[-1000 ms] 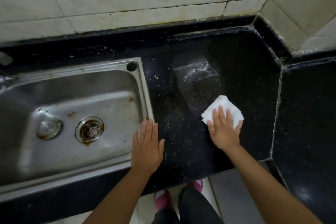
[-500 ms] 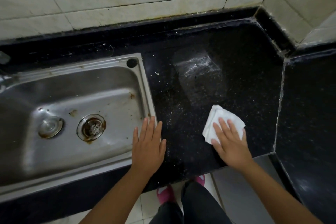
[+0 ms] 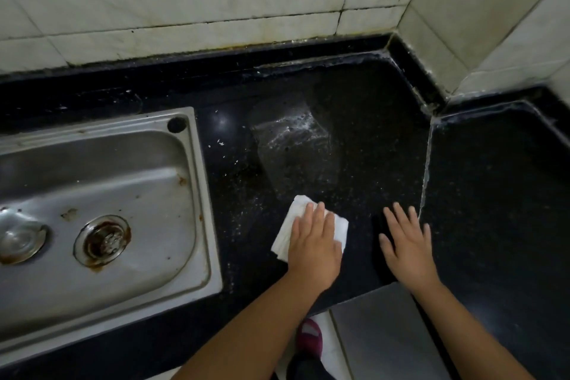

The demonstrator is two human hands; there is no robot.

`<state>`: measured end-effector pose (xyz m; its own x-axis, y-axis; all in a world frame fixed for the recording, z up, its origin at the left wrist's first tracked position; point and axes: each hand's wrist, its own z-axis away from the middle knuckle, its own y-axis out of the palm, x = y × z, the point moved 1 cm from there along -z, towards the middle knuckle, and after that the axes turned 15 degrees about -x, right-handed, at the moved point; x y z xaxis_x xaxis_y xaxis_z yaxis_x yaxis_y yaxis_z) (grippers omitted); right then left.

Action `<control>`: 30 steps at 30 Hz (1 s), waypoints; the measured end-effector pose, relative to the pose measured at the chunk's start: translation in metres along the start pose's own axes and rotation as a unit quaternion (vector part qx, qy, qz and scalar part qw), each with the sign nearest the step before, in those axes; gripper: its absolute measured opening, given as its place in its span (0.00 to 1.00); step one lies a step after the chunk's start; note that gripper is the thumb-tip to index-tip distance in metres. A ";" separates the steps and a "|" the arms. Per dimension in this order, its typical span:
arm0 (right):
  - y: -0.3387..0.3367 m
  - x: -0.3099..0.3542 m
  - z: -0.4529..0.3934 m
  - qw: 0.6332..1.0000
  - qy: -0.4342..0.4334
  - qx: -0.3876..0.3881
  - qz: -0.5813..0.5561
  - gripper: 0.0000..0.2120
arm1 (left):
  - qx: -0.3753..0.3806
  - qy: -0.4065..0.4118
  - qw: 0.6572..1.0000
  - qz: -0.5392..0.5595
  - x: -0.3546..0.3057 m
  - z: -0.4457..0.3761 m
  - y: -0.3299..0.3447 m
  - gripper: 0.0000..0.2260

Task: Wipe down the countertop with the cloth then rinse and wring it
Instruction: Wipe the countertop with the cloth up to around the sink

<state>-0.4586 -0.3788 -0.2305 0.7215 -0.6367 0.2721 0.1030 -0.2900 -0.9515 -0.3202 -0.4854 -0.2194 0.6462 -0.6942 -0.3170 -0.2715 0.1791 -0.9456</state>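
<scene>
The cloth [image 3: 308,227] has transferred from right to left hand [image 3: 314,244], which presses it flat, fingers extended, near the sink [image 3: 203,194]. Right hand [image 3: 407,244] rests open, empty, on the surface [image 3: 370,148]. Wiping continues leftward; rinsing pending.

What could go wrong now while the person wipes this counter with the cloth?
1. White crumbs lie near the sink; the cloth under the left hand may miss them.
2. The wet-looking patch may only get smeared.
3. The right hand might slip on the glossy countertop.
</scene>
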 end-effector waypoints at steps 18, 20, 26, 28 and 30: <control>0.033 -0.025 -0.053 0.991 -0.086 0.005 0.102 0.32 | -0.008 -0.095 0.991 -0.092 -0.012 -0.074 0.038 0.38; 0.035 -0.026 -0.053 0.991 -0.091 -0.002 0.096 0.32 | 0.009 -0.084 0.995 -0.047 -0.019 -0.081 0.039 0.39; 0.034 -0.025 -0.054 0.993 -0.090 -0.003 0.078 0.32 | 0.052 0.037 0.995 -0.073 0.003 -0.027 0.039 0.22; 0.033 -0.024 -0.054 0.993 -0.087 -0.002 0.077 0.32 | 0.064 0.027 0.995 -0.071 0.004 -0.034 0.031 0.23; 0.033 -0.024 -0.055 0.993 -0.090 -0.005 0.077 0.32 | 0.068 0.045 0.995 -0.062 -0.002 -0.055 0.028 0.29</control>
<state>-0.5102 -0.4120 -0.2611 0.8388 -0.5364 0.0929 -0.0237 -0.2064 -0.9782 -0.3683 -0.5171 -0.2411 0.6004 -0.7758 -0.1943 -0.0902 0.1758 -0.9803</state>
